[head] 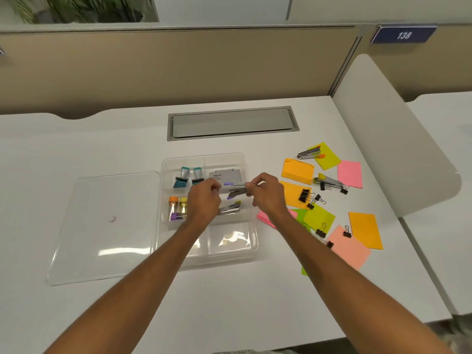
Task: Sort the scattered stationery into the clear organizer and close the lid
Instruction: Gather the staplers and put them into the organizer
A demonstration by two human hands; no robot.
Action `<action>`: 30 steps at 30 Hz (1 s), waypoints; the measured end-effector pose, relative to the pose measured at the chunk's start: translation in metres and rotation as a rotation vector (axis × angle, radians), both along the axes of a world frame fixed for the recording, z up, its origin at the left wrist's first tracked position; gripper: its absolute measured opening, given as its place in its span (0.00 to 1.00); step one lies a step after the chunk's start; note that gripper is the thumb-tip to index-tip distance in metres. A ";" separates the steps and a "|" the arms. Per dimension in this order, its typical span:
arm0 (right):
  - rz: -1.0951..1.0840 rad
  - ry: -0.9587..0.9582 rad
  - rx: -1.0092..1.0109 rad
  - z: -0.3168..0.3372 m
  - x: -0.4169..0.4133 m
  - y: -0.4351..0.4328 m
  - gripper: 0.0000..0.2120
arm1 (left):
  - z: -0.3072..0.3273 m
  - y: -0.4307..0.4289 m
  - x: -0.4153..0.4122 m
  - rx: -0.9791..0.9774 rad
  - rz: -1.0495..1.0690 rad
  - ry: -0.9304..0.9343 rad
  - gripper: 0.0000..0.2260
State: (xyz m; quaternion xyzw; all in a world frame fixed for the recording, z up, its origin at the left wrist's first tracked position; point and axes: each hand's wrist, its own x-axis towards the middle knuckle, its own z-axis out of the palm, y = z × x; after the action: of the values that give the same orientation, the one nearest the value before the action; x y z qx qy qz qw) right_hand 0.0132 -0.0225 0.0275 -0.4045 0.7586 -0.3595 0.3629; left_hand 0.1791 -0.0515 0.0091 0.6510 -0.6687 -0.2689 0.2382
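Two hands meet above the middle of the clear organizer point(229, 258). The right hand point(268, 192) pinches the metal end of a small purple-tipped stapler point(237, 192), gaping open, purple tips pointing left. The left hand point(204, 198) is curled just beside those tips; cannot tell whether it grips anything.

Organizer sits mid-desk, lid point(102, 226) off and lying flat, touching its left side. Inside:
- Back left compartment: two teal stamps point(182, 177).
- Behind the hands: a gray card point(226, 175).
- Left middle compartment: capped vials point(176, 205).
- Below the held one: a green-tipped stapler point(229, 208).

The left forearm crosses the front compartments.

On the desk point(229, 302) to the right lie loose sticky notes point(365, 229) in orange, pink and green, black binder clips point(304, 195), an orange-tipped stapler point(309, 154) and a yellow-tipped stapler point(329, 180).
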 end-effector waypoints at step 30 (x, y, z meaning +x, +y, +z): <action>0.509 0.712 0.133 -0.024 0.041 -0.027 0.10 | -0.012 0.001 0.006 -0.038 0.026 0.001 0.09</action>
State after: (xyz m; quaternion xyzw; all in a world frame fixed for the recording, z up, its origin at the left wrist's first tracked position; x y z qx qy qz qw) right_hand 0.0538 -0.0497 0.0040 -0.6528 0.7340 -0.0473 0.1814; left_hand 0.1852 -0.0507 -0.0027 0.6547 -0.6651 -0.2534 0.2545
